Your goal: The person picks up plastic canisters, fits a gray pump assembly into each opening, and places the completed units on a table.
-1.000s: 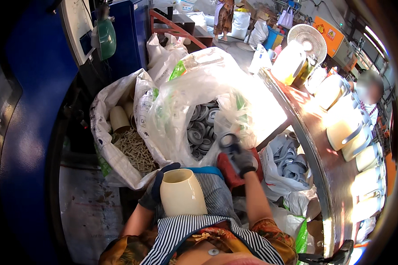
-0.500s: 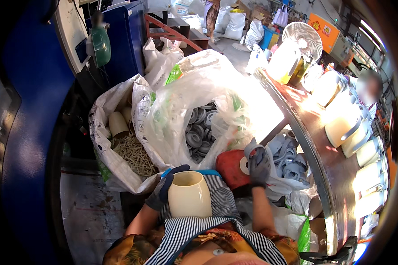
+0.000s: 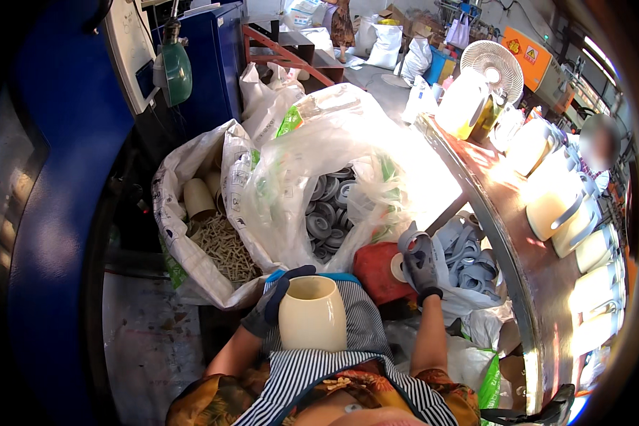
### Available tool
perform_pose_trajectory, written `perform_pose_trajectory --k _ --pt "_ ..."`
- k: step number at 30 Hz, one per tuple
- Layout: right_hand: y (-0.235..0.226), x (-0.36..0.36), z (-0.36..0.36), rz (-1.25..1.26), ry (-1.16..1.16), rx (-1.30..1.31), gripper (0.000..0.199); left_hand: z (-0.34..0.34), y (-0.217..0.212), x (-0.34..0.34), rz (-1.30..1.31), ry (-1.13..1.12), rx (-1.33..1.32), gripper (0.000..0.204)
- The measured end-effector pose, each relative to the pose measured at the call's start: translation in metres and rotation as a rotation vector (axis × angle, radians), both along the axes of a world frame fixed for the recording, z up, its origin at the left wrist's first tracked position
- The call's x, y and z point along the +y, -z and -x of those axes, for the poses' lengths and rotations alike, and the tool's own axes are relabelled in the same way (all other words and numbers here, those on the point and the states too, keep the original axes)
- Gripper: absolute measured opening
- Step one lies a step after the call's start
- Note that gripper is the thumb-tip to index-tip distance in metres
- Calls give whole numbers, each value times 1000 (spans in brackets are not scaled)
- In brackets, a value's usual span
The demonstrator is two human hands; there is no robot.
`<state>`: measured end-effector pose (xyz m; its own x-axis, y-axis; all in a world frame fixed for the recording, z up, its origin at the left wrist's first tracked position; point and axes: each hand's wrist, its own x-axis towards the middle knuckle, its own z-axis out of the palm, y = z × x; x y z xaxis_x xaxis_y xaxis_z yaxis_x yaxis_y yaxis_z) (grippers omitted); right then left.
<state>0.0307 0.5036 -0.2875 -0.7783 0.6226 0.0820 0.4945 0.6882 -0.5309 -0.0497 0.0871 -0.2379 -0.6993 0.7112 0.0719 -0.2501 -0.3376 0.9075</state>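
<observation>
A smooth cream plastic jug body (image 3: 312, 319) stands with its open mouth up, against the striped apron on my lap. My left hand (image 3: 268, 304), in a dark glove, is closed round its left side. My gloved right hand (image 3: 423, 272) grips a grey curved plastic handle (image 3: 413, 241), held up between thumb and fingers. Just beside that hand, on its left, is a red rounded object (image 3: 376, 271) with a pale disc; its kind cannot be told. To the hand's right an open bag (image 3: 453, 304) holds many similar grey handles (image 3: 468, 259).
Ahead, a big plastic-lined sack (image 3: 270, 206) contains grey round lids (image 3: 323, 220). Left of it, another sack (image 3: 174, 234) holds small beige pegs (image 3: 224, 248) and cream bodies. A bench (image 3: 508, 263) on the right carries rows of cream jugs (image 3: 550, 209); a person (image 3: 596, 160) is beyond it.
The view has shifted slightly, moving the scene a little to the right. The grey handle in my right hand has turned a bit; my left hand keeps its hold on the jug body.
</observation>
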Motion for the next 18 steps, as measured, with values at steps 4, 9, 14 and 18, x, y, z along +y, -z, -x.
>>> perform_pose_trajectory --k 4,9,14,18 --pt "-16 -40 2 -535 60 -192 60 7 4 -9 180 -10 280 50" --pt "-15 -14 -10 -357 -174 -155 46 0 -6 -13 53 -27 26 50" --pt "31 20 -41 -133 -230 -214 40 -7 -2 -11 -24 -9 -18 56" --pt "38 -38 -33 -37 269 255 56 -7 -17 -11 44 21 6 59"
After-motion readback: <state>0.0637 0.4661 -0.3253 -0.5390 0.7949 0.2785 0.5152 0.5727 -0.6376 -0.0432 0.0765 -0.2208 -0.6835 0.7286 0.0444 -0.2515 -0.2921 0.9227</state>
